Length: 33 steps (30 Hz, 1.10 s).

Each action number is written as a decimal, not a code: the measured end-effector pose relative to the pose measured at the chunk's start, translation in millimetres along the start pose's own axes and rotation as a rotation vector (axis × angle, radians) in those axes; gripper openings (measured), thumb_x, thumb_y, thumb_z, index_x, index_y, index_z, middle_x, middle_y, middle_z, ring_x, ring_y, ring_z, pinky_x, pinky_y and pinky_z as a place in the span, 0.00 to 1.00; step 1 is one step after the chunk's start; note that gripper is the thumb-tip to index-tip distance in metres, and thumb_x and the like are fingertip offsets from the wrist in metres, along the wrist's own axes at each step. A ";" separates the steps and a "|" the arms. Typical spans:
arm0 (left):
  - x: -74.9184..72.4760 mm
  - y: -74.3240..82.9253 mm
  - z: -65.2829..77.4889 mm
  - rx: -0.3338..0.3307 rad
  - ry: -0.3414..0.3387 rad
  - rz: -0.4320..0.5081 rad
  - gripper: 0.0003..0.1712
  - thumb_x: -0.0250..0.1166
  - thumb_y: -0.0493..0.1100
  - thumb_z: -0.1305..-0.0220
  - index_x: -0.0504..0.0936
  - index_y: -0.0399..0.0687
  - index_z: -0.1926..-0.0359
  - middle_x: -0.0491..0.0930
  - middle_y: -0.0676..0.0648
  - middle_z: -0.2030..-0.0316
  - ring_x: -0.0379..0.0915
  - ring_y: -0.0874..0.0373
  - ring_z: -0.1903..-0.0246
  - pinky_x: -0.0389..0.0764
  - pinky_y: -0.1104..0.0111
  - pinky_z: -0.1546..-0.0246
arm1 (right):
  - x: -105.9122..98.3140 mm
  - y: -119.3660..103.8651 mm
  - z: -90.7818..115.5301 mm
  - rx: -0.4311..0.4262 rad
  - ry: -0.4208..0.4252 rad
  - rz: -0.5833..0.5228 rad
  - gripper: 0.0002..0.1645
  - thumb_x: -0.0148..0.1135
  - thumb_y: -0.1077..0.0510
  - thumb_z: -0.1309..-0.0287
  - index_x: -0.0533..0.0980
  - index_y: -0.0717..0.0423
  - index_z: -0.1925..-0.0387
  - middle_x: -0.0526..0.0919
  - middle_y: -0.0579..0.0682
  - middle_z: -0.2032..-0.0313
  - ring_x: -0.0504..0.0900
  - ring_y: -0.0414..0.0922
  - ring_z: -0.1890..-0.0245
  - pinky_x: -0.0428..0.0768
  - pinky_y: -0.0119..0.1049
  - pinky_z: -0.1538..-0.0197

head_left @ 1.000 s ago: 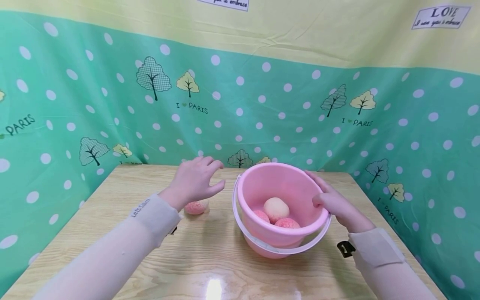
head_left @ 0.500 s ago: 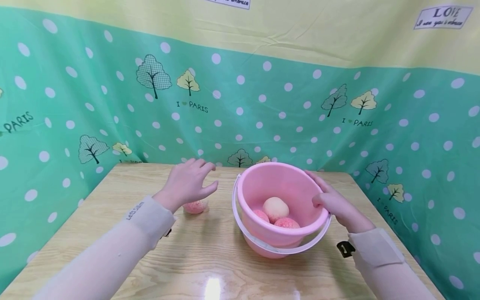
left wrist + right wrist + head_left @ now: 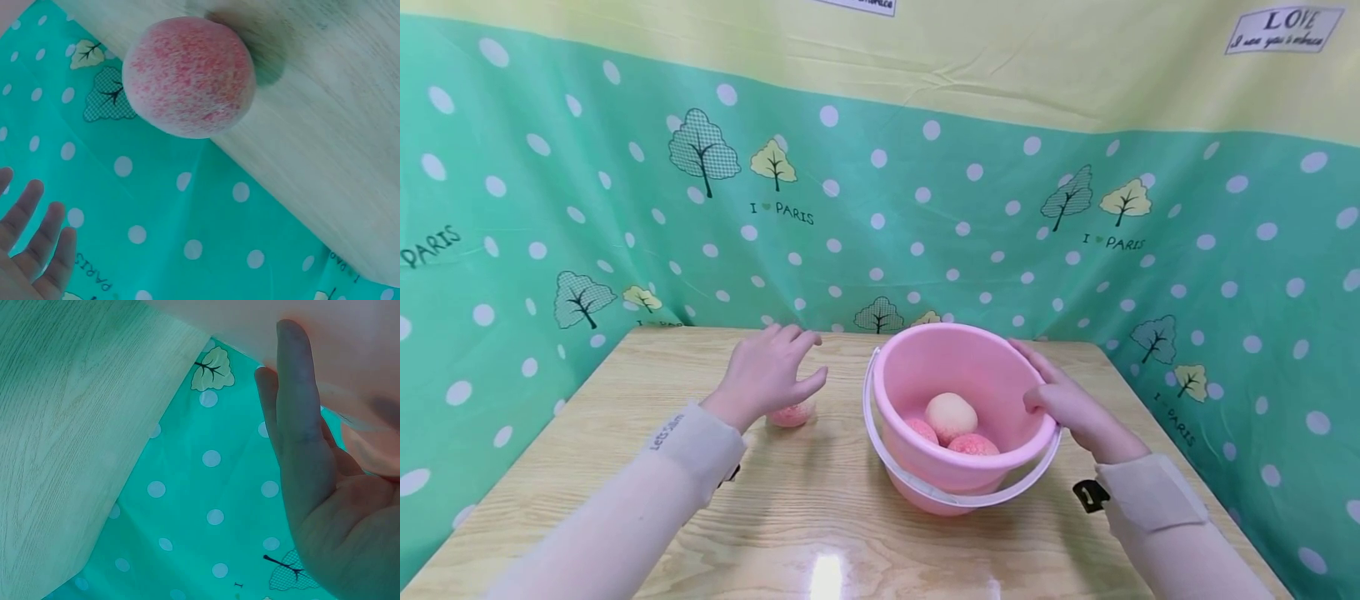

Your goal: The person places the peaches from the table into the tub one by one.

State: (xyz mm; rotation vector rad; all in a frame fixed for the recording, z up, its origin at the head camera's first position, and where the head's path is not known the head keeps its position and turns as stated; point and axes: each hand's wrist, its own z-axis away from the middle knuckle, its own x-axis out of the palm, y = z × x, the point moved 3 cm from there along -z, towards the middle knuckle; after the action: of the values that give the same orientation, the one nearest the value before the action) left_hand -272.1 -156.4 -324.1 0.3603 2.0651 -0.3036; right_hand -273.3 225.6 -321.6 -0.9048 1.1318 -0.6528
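Observation:
My right hand (image 3: 1071, 408) grips the right rim of a pink bucket (image 3: 936, 358), thumb over the inside and fingers along the outer wall. The bucket stands tilted toward me on the table, its pale handle (image 3: 951, 500) hanging at the front. Inside lie a cream peach (image 3: 952, 417) and two pinker peaches (image 3: 973, 445), partly hidden by the rim. To the left, my left hand (image 3: 760, 375) hovers with fingers spread and slightly bent, holding nothing. Just below it a pink-speckled peach (image 3: 189, 78) sits on the table, partly covered by the hand in the head view.
The wood-grain table (image 3: 805, 517) is backed on three sides by a green and yellow patterned cloth (image 3: 880, 192). Bare tabletop lies between the lone peach and the bucket. A dark strap buckle (image 3: 1090, 496) shows at the right wrist.
My left hand has drifted left, away from the bucket, and slightly down over the lone peach. The right hand, the bucket and the peaches have stayed in place.

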 end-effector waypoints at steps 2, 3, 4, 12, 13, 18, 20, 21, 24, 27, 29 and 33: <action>2.0 -0.3 1.4 0.001 -0.008 -0.003 0.24 0.61 0.60 0.41 0.81 0.51 0.50 0.83 0.47 0.58 0.77 0.51 0.62 0.79 0.59 0.72 | 0.0 -0.1 0.1 0.000 -0.001 -0.002 0.56 0.46 0.69 0.52 0.41 0.43 0.21 0.53 0.69 0.29 0.83 0.50 0.72 0.82 0.39 0.71; 3.0 -0.5 2.2 0.002 -0.012 -0.003 0.24 0.61 0.60 0.41 0.80 0.51 0.50 0.83 0.47 0.57 0.77 0.50 0.61 0.80 0.58 0.71 | 0.1 -0.2 0.1 0.003 0.000 -0.001 0.56 0.47 0.69 0.52 0.41 0.43 0.21 0.53 0.69 0.29 0.84 0.50 0.72 0.82 0.39 0.71; 4.1 -0.7 3.0 0.001 -0.015 0.000 0.24 0.61 0.60 0.41 0.80 0.51 0.49 0.83 0.47 0.56 0.77 0.50 0.61 0.80 0.58 0.71 | 0.0 -0.1 0.1 0.004 0.000 0.000 0.56 0.47 0.69 0.51 0.41 0.43 0.21 0.53 0.69 0.29 0.84 0.50 0.71 0.82 0.39 0.70; 13.5 -2.4 8.2 -0.038 -0.055 0.024 0.26 0.60 0.61 0.39 0.80 0.51 0.47 0.82 0.46 0.50 0.78 0.47 0.51 0.82 0.53 0.61 | 0.5 0.9 0.9 0.007 -0.003 -0.001 0.56 0.47 0.69 0.51 0.41 0.43 0.21 0.54 0.68 0.30 0.84 0.51 0.71 0.83 0.40 0.69; 14.3 -2.3 8.4 -0.038 -0.058 0.025 0.26 0.59 0.61 0.39 0.79 0.51 0.47 0.82 0.46 0.50 0.77 0.47 0.51 0.82 0.53 0.60 | 0.6 0.7 1.1 0.004 -0.002 -0.001 0.56 0.47 0.69 0.51 0.41 0.43 0.21 0.54 0.68 0.30 0.84 0.51 0.71 0.83 0.40 0.69; 18.4 -1.3 9.5 -0.036 -0.066 0.021 0.27 0.59 0.61 0.39 0.79 0.50 0.47 0.82 0.45 0.50 0.77 0.46 0.51 0.82 0.52 0.58 | 0.6 -0.2 0.5 0.001 0.003 -0.005 0.56 0.47 0.69 0.52 0.42 0.43 0.21 0.53 0.68 0.30 0.83 0.50 0.69 0.82 0.40 0.70; 20.2 -1.3 10.8 -0.036 -0.065 0.012 0.27 0.59 0.60 0.39 0.79 0.50 0.47 0.82 0.45 0.50 0.77 0.46 0.51 0.82 0.53 0.58 | 0.5 -0.3 0.4 0.005 0.004 -0.004 0.57 0.47 0.69 0.52 0.42 0.42 0.21 0.53 0.68 0.30 0.83 0.51 0.70 0.82 0.40 0.70; 21.1 -1.6 11.5 -0.038 -0.065 0.009 0.27 0.59 0.60 0.39 0.79 0.50 0.47 0.82 0.45 0.51 0.77 0.47 0.51 0.82 0.54 0.59 | 0.4 -0.4 0.5 0.009 0.006 -0.002 0.57 0.47 0.69 0.52 0.42 0.42 0.21 0.53 0.68 0.29 0.83 0.51 0.69 0.82 0.40 0.70; 24.2 -2.5 14.2 -0.043 -0.058 0.007 0.26 0.60 0.60 0.40 0.80 0.49 0.47 0.82 0.45 0.51 0.77 0.47 0.52 0.82 0.54 0.60 | 0.4 -0.8 1.0 0.012 0.007 0.003 0.56 0.47 0.69 0.52 0.42 0.42 0.21 0.52 0.68 0.29 0.83 0.51 0.68 0.82 0.40 0.69; 27.9 -4.6 17.4 -0.055 -0.055 0.016 0.26 0.60 0.59 0.41 0.80 0.49 0.48 0.82 0.45 0.51 0.77 0.47 0.53 0.82 0.54 0.61 | 0.6 -0.8 1.0 0.013 0.007 0.004 0.56 0.47 0.69 0.52 0.42 0.42 0.21 0.52 0.67 0.29 0.83 0.51 0.67 0.82 0.40 0.69; 30.6 -5.6 19.7 -0.059 -0.055 0.022 0.26 0.60 0.59 0.41 0.80 0.49 0.48 0.82 0.45 0.51 0.76 0.47 0.52 0.82 0.54 0.62 | 0.8 -0.7 0.9 0.010 0.004 0.001 0.56 0.47 0.69 0.52 0.42 0.42 0.21 0.52 0.67 0.29 0.83 0.51 0.67 0.82 0.40 0.69; 35.0 -7.1 23.4 -0.064 -0.052 0.032 0.26 0.61 0.58 0.41 0.80 0.49 0.48 0.81 0.44 0.50 0.76 0.46 0.51 0.83 0.54 0.65 | 0.6 0.0 0.2 0.007 0.001 -0.003 0.56 0.47 0.69 0.52 0.42 0.42 0.21 0.53 0.67 0.29 0.83 0.51 0.67 0.82 0.40 0.69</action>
State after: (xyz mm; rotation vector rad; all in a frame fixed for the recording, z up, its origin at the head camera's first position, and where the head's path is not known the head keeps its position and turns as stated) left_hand -272.8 -166.9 -365.5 0.3421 2.0113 -0.2245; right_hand -272.9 225.2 -321.8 -0.9011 1.1287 -0.6595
